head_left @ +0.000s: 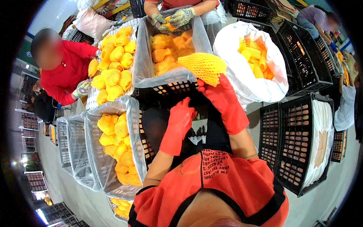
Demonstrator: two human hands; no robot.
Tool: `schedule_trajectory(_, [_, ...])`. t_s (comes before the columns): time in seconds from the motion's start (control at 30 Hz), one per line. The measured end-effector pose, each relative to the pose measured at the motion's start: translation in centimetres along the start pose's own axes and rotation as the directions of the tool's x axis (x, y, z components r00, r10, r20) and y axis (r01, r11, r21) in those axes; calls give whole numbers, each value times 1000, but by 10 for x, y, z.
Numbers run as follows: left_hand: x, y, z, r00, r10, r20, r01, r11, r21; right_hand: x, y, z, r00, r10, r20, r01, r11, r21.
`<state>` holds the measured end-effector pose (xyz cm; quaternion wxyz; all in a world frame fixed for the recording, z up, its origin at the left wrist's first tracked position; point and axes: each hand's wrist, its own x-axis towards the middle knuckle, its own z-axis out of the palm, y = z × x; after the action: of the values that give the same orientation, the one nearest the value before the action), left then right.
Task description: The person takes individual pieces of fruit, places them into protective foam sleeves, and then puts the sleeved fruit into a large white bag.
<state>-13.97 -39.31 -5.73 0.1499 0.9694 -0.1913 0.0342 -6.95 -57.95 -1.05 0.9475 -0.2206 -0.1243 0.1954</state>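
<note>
Foam sleeve (202, 67), likely light, soft and best pinched at its wide end, hung above near-right corner of lined crate (166, 81), right hand (224, 99) gripping that end, left hand (179, 123) half-open, seemingly empty.

I see open air between the left hand (180, 118) and the right hand (221, 96). Ahead of the left, the near rim of the lined crate (170, 80) stands in the way; I could pass over it, but a co-worker's gloved hands (182, 17) occupy the far end. The yellow foam net (204, 67) in the right hand crosses my view between that crate and the white sack (274, 85), whose mouth lies open. Black crates (297, 140) block the right, a heaped crate (90, 132) the left.
</note>
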Motion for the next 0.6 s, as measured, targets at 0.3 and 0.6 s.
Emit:
schedule_trajectory(0.3, [33,35,-69,890,-311,-334,-124,539,-833,2,4,28,936,-351,18,241,605,-759])
schedule_trajectory(0.6, [41,29,-70,727,-162,-668,-312,788,-531,1,1,37,850,-493,186,292,147,-945])
